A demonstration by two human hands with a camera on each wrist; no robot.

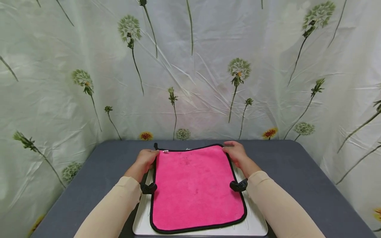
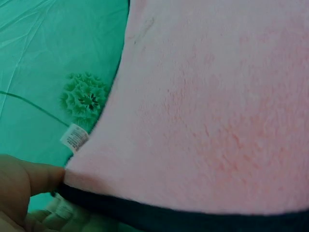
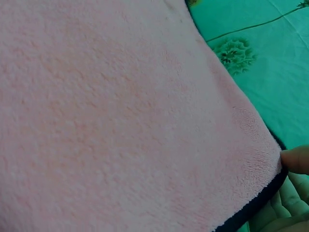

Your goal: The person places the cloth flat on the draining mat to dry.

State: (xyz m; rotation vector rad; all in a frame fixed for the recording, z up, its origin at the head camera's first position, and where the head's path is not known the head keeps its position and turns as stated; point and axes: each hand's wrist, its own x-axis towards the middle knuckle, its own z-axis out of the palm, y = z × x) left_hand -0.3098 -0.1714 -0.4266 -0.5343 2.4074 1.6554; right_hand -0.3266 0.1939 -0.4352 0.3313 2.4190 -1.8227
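A bright pink, plush cloth [image 1: 196,188] with black edging is spread out between both hands. My left hand [image 1: 146,158] pinches its far left corner, thumb on top and fingers beneath. Close to that thumb, a small white label [image 2: 75,137] sticks out from the edge in the left wrist view. At the far right corner my right hand [image 1: 236,153] pinches the edging in the same way, its thumb [image 3: 295,159] showing in the right wrist view. Under the cloth lies a white board or tray [image 1: 256,218], mostly hidden, with its right side and near edge showing.
A dark grey table [image 1: 285,172] carries the white board near its front edge. Behind and at both sides hangs a pale curtain [image 1: 202,82] printed with dandelions. A black band with a small device [image 1: 148,188] sits at each wrist.
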